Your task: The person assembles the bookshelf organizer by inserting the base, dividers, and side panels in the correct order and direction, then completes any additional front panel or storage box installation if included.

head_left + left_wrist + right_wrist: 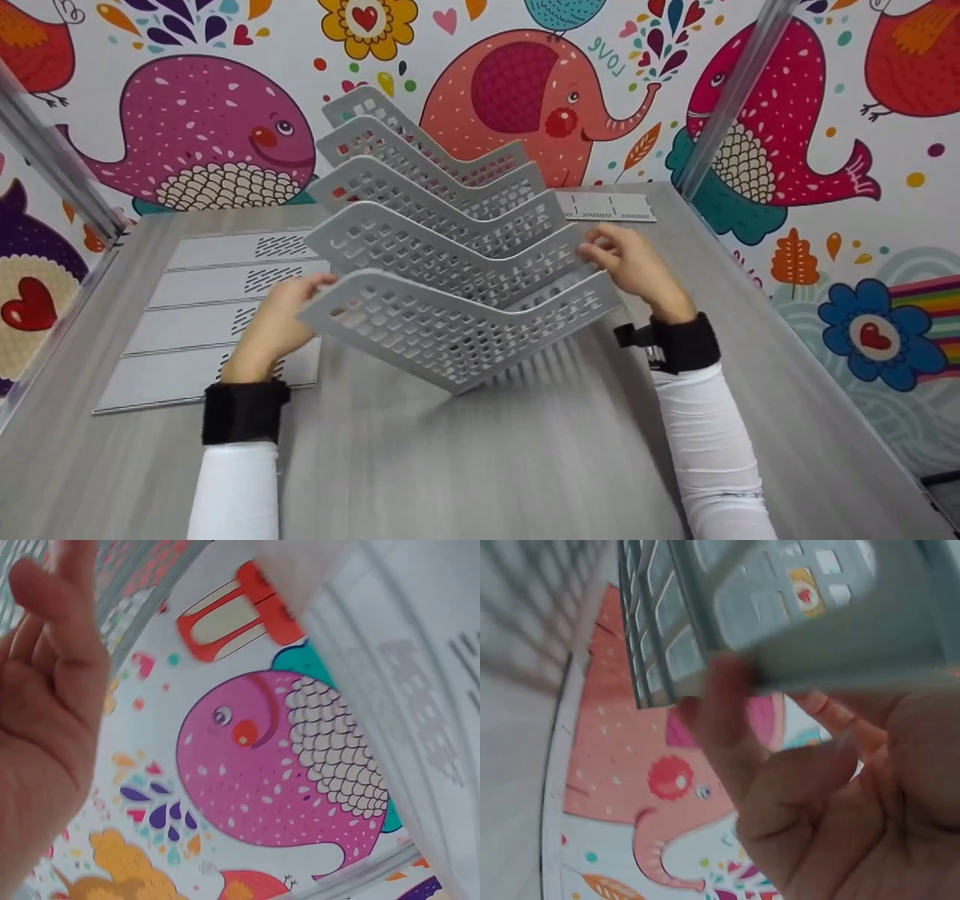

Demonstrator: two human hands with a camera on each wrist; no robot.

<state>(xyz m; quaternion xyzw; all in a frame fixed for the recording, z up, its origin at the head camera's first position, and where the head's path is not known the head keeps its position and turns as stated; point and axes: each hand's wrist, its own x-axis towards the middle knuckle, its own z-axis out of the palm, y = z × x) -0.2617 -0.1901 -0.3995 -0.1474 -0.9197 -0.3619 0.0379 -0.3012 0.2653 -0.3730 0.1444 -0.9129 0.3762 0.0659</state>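
A grey plastic file rack (420, 322) with several perforated, V-notched dividers stands tilted over the middle of the table, its lower front corner close to the tabletop. At its left edge, my left hand (274, 322) holds the front divider, fingertips right at the upper corner. In the left wrist view the left hand (49, 712) shows its palm and bent fingers beside the rack's ribbed side. My right hand (634, 262) grips the right edge near the second divider. Seen from the right wrist, curled fingers of the right hand (817, 795) lie against the rack's rim (840, 652).
A flat grey panel (172, 322) with creased sections and slots lies on the table to the left. Behind the rack at the right lies another flat slotted panel (611, 206). Printed walls (225, 127) and metal posts (739, 97) border the table (480, 472).
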